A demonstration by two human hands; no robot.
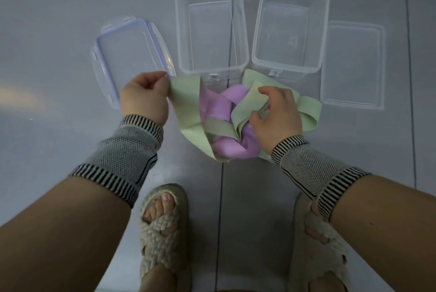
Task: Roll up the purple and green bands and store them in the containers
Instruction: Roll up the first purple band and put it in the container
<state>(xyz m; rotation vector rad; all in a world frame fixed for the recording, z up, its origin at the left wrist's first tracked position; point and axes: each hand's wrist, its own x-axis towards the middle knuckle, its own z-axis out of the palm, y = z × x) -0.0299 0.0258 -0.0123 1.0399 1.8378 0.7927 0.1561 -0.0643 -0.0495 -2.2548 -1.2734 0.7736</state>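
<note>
A pale green band (pixel 188 107) and a purple band (pixel 214 107) lie tangled in a loose heap on the grey floor, just in front of two clear containers. My left hand (pixel 144 96) pinches the left end of the green band near its edge. My right hand (pixel 276 112) grips a fold of the green band on the heap's right side, fingers curled over it. The left container (pixel 240 32) and the right container (pixel 257 44) stand side by side with nothing inside.
A clear lid with a blue seal (pixel 132 56) lies left of the containers, partly under my left hand. A second clear lid (pixel 354 65) lies to the right. My feet in woven sandals (pixel 165 232) stand near the bottom edge.
</note>
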